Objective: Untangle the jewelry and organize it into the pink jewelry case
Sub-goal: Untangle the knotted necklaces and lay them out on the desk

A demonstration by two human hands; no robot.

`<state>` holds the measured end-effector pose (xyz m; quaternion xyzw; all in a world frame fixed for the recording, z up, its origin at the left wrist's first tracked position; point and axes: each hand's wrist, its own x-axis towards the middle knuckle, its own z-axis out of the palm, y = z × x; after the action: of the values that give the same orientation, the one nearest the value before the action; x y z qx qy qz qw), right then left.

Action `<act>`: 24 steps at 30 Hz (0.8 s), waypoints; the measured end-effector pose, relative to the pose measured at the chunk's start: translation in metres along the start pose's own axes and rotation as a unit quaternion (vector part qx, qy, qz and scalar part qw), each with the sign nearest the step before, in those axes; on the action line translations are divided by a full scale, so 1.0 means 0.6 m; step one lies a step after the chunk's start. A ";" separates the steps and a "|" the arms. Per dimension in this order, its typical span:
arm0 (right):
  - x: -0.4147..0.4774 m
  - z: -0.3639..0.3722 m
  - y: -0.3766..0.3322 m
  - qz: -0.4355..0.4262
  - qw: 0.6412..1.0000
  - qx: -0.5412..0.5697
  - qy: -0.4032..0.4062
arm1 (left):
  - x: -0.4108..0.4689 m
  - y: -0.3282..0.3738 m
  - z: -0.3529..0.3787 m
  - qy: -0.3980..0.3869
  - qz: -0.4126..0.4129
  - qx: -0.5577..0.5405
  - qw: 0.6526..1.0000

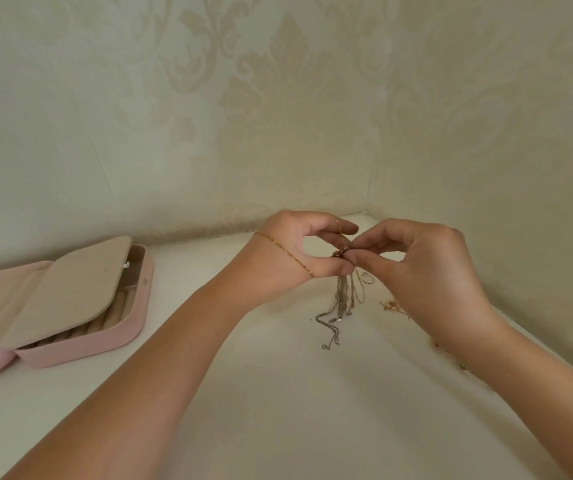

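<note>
A tangle of thin silver and gold chains hangs from my fingers, its lower ends trailing on the white surface. My left hand and my right hand meet above it, both pinching a small reddish-gold knot at the top of the tangle. A gold chain lies draped across the back of my left hand. The pink jewelry case lies open at the far left, its beige inner flap tilted over the ring rolls.
Small loose pieces of jewelry lie on the white surface beside my right hand, and a few more sit along the right wall. Patterned cream walls close in the back and right, meeting in a corner just behind my hands.
</note>
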<state>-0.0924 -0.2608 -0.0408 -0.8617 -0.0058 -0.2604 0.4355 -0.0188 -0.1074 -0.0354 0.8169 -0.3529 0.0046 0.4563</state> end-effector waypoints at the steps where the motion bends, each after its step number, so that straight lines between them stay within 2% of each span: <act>1: 0.002 0.000 0.001 0.004 1.000 0.007 -0.002 | -0.001 0.002 -0.001 -0.001 0.002 -0.014 1.000; 9: 0.009 -0.006 0.000 0.045 0.989 0.124 -0.071 | -0.001 -0.001 -0.004 -0.004 -0.012 -0.037 0.999; 13: 0.009 0.000 0.000 0.055 0.980 0.176 -0.070 | 0.000 0.001 -0.001 -0.006 -0.013 -0.040 0.999; 15: 0.009 0.005 0.003 0.083 0.964 0.241 -0.074 | 0.001 0.002 -0.001 -0.018 -0.020 -0.065 0.998; 17: 0.010 0.014 0.009 0.113 0.934 0.329 -0.087 | 0.002 0.000 0.000 -0.021 -0.025 -0.081 0.996; 19: 0.010 0.020 0.012 0.131 0.917 0.367 -0.089 | 0.002 -0.002 0.003 -0.010 -0.021 -0.071 0.997; 22: 0.012 0.020 0.013 0.102 0.934 0.335 -0.074 | 0.004 -0.006 0.012 0.030 -0.005 -0.052 0.998; 24: 0.013 0.016 0.009 0.073 0.951 0.294 -0.065 | 0.006 -0.007 0.016 0.058 -0.007 -0.077 0.995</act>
<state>-0.0802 -0.2583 -0.0461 -0.7087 -0.0474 -0.1578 0.6861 -0.0165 -0.1153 -0.0431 0.7799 -0.3198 0.0218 0.5376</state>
